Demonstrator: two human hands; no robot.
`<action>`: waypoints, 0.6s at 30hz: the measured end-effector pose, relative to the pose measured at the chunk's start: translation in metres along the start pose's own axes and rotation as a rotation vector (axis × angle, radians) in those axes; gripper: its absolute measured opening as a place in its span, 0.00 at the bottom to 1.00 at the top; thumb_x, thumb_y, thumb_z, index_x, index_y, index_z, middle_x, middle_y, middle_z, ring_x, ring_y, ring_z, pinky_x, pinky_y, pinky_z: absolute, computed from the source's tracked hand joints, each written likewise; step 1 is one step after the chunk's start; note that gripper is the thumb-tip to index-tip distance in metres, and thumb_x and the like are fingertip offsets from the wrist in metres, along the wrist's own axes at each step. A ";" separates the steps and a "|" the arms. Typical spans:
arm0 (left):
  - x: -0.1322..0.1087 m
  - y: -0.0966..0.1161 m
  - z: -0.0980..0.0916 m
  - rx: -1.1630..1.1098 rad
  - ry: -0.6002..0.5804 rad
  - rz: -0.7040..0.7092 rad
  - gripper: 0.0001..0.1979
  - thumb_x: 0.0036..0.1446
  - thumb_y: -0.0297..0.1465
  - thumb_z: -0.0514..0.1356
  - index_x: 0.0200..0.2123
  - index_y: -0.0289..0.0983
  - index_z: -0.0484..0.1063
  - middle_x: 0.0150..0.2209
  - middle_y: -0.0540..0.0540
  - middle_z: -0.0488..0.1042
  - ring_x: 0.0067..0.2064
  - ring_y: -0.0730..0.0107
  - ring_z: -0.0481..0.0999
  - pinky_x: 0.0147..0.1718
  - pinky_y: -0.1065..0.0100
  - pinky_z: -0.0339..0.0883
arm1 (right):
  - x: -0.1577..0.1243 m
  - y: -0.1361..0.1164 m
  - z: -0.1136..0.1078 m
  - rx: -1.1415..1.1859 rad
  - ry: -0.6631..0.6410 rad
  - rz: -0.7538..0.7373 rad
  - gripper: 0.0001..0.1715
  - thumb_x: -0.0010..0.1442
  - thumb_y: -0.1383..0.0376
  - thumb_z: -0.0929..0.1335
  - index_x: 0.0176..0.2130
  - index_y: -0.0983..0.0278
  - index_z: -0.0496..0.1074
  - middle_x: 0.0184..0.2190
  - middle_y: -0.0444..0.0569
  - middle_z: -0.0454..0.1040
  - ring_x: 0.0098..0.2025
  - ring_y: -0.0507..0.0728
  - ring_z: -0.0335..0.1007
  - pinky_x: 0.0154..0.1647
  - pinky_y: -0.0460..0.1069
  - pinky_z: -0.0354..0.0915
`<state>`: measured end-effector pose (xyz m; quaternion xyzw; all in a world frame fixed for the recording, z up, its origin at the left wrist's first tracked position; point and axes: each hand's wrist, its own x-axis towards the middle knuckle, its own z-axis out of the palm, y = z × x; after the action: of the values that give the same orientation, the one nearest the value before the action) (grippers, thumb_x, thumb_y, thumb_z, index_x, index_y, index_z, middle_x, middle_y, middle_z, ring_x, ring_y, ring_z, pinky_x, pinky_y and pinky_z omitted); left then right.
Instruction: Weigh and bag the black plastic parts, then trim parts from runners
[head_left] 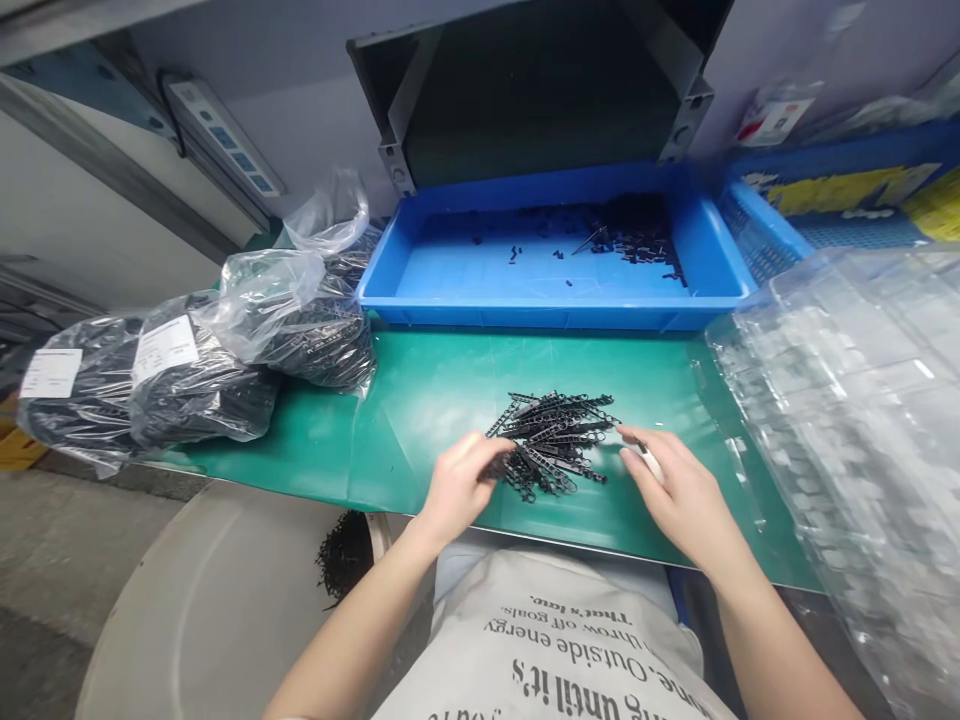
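A loose pile of thin black plastic strips, linked like little chains with small rings, lies on the green work mat. At the pile's left edge is my left hand, thumb and fingers pinched on the end of a black strip; its fingertips are partly hidden. To the right of the pile, my right hand is closed around a slim tool with a white handle. The tool's dark tip points toward the strips, and its exact kind does not show.
Behind the mat stands a blue tray holding small black pieces. Clear bags of black parts sit at left, stacked clear plastic trays at right. A dark shelf overhangs the tray. Below left is a large round pale container.
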<state>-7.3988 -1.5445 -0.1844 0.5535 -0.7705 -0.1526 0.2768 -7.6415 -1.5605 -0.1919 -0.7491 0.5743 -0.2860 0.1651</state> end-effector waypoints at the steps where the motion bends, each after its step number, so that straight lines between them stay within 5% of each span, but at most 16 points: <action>1: -0.001 0.002 0.002 0.033 -0.074 0.052 0.17 0.49 0.18 0.49 0.39 0.36 0.70 0.29 0.48 0.70 0.31 0.72 0.70 0.30 0.72 0.65 | -0.002 -0.002 0.002 0.030 -0.018 -0.011 0.19 0.61 0.57 0.56 0.42 0.64 0.67 0.36 0.52 0.72 0.39 0.57 0.70 0.37 0.50 0.67; 8: 0.007 0.014 0.010 0.189 -0.415 0.064 0.21 0.49 0.18 0.50 0.45 0.39 0.67 0.36 0.47 0.72 0.35 0.69 0.72 0.32 0.70 0.67 | -0.006 -0.021 0.020 0.082 -0.086 -0.037 0.15 0.60 0.58 0.58 0.37 0.65 0.66 0.32 0.50 0.72 0.32 0.56 0.70 0.31 0.49 0.66; 18: 0.017 0.026 0.008 0.234 -0.533 -0.090 0.21 0.48 0.20 0.52 0.45 0.42 0.66 0.42 0.48 0.74 0.41 0.63 0.74 0.34 0.67 0.66 | -0.014 -0.030 0.025 0.167 -0.149 0.002 0.11 0.59 0.60 0.58 0.33 0.63 0.65 0.31 0.49 0.72 0.32 0.55 0.70 0.30 0.49 0.65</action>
<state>-7.4273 -1.5520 -0.1720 0.5557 -0.8031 -0.2150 -0.0084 -7.6057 -1.5411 -0.1978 -0.7515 0.5351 -0.2762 0.2695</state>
